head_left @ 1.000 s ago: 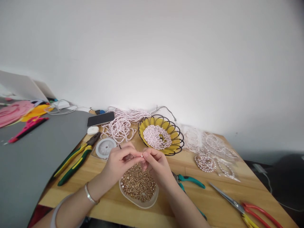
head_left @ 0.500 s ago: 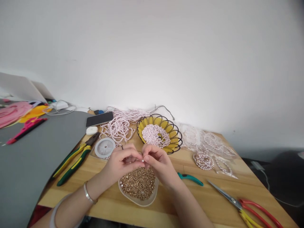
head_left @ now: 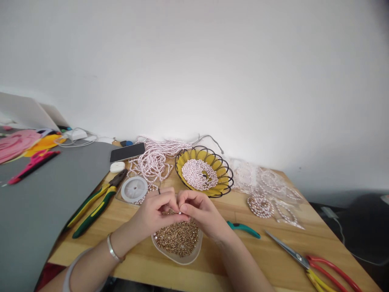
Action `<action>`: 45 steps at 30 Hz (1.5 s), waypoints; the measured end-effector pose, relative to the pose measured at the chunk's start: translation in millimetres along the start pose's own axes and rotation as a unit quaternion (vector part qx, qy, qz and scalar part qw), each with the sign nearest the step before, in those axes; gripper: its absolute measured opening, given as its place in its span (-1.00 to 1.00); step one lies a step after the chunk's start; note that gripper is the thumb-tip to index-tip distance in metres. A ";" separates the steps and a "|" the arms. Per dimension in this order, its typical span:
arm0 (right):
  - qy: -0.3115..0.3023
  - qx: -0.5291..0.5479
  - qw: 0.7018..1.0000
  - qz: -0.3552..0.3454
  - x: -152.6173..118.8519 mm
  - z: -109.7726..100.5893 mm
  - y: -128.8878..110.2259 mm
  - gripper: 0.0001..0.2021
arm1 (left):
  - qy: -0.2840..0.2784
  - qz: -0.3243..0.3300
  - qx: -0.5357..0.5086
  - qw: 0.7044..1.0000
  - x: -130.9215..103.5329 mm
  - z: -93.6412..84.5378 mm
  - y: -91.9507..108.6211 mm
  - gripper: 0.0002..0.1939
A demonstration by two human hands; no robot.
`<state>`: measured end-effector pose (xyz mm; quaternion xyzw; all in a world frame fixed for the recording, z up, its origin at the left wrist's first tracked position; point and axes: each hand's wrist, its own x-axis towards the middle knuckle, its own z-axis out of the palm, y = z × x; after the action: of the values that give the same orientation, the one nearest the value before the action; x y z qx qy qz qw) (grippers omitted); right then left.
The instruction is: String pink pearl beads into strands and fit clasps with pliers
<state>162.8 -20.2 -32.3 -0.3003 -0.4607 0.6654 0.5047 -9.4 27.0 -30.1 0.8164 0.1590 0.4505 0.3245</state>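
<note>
My left hand [head_left: 158,209] and my right hand [head_left: 199,211] meet fingertip to fingertip above a pale bowl [head_left: 183,260] of gold beads [head_left: 179,239]. Between the pinched fingers shows a tiny shiny bead [head_left: 179,213], and both hands seem closed on it. Whatever else the fingers hold is hidden. Behind my hands, a black wire basket with a yellow lining [head_left: 223,168] holds pale pink bead strands [head_left: 199,174]. A clear spool [head_left: 134,189] lies just beyond my left hand.
Green and yellow pliers [head_left: 99,209] lie at left, near a phone [head_left: 127,152] and a white case [head_left: 117,167]. More pink strands [head_left: 152,158] sit behind. At right are a teal-handled tool [head_left: 244,228], red and yellow scissors [head_left: 306,261] and bagged beads [head_left: 267,182].
Both hands have moved slightly down and closer together at the fingertips, with the small bead still between them. The objects on the table have not moved.
</note>
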 end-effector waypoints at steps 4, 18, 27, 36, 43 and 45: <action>0.011 -0.003 1.000 0.005 0.0 -0.9 1.7 -0.79 | 0.009 0.008 0.019 1.000 -0.1 1.0 -0.6 -0.65; 0.016 -0.049 0.998 0.030 -1.5 -3.2 -8.6 -0.73 | -0.034 -0.002 0.086 0.996 0.9 0.2 -1.1 -0.67; -0.051 -0.039 0.997 0.054 -4.4 -13.8 -13.6 -0.74 | -0.107 0.000 0.013 0.994 -0.2 -2.1 3.4 -0.81; -0.092 -0.044 0.994 0.033 -6.1 -10.4 -20.8 -0.73 | -0.139 -0.095 -0.108 0.980 1.3 -1.5 4.5 -0.80; -0.075 -0.062 0.995 -0.014 -7.1 -8.0 -21.9 -0.80 | -0.143 -0.116 -0.141 0.973 9.0 -4.5 11.1 -0.75; -0.073 -0.064 0.995 -0.021 -6.0 -7.8 -21.6 -0.81 | -0.134 -0.111 -0.133 0.976 7.9 -3.9 9.5 -0.76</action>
<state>179.9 -22.1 -16.0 -0.2726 -0.5444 0.6440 0.4632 -8.7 25.8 -17.2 0.7964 0.1418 0.3150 0.4964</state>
